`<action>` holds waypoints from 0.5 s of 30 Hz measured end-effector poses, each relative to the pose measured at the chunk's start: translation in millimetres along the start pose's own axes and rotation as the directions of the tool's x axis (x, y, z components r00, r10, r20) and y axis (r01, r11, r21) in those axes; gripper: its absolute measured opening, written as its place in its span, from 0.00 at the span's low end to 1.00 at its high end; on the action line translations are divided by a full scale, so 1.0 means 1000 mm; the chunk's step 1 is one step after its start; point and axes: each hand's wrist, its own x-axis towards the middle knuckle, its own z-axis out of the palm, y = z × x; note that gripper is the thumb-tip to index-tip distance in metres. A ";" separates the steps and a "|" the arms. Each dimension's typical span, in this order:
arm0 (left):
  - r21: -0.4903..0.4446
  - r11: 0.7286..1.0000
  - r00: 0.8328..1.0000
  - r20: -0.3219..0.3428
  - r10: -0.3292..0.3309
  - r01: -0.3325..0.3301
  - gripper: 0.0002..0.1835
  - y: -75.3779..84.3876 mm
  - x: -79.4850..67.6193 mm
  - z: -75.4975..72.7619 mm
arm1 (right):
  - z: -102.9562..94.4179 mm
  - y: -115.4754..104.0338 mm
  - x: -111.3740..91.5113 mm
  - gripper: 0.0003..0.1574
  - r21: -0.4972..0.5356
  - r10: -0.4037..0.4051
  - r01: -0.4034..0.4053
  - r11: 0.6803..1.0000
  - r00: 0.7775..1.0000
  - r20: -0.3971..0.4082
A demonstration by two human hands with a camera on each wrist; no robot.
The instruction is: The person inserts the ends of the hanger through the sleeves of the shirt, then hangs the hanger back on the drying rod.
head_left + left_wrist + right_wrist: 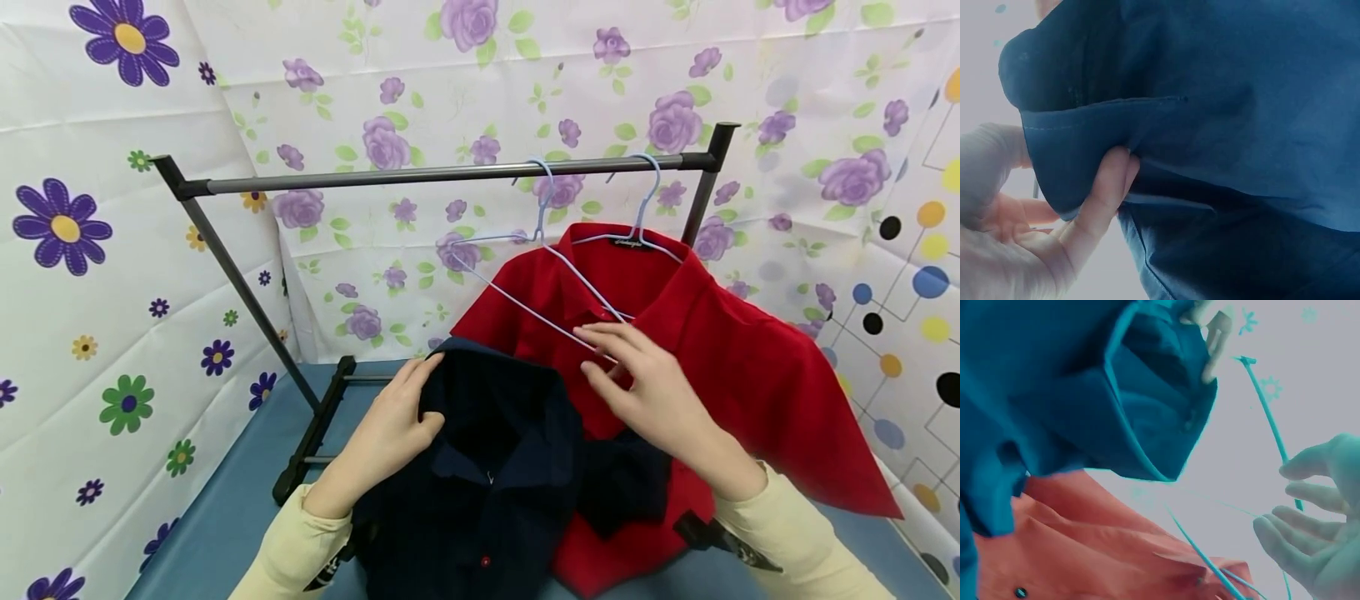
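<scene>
My left hand point(397, 425) grips a navy shirt point(480, 517) at its collar, the thumb on the near side. In the left wrist view, a fingertip point(1113, 169) presses against the navy cloth. My right hand point(652, 383) has its fingers apart and slightly bent around the near end of an unloaded light-blue hanger point(528, 312). That hanger hooks over the rack's top bar, turned with one end toward me. In the right wrist view, the right hand point(1316, 512) shows a gap between thumb and fingers. The navy shirt's collar opening faces up, its sleeve overlapping the red shirt.
A red shirt point(750, 375) hangs on another light-blue hanger point(648, 200) at the right of the rack point(420, 176). The rack's dark base point(318, 433) stands on a blue surface point(217, 517). Flowered cloth point(360, 92) hangs behind, with a dotted cloth at right.
</scene>
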 end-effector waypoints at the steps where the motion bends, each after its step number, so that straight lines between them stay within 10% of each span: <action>1: 0.001 1.000 1.000 -0.001 0.000 0.000 0.41 0.000 0.000 0.000 | -0.003 0.000 0.002 0.27 -0.016 -0.013 0.012 1.000 0.999 -0.048; 7: 0.006 1.000 1.000 -0.003 0.000 0.000 0.41 -0.001 0.000 0.000 | -0.021 0.006 0.014 0.24 -0.081 0.030 -0.049 0.996 0.975 -0.218; 15: 0.005 1.000 1.000 -0.006 -0.004 0.004 0.41 -0.001 0.002 0.001 | -0.021 0.023 0.014 0.28 -0.097 0.243 -0.253 0.963 0.964 -0.104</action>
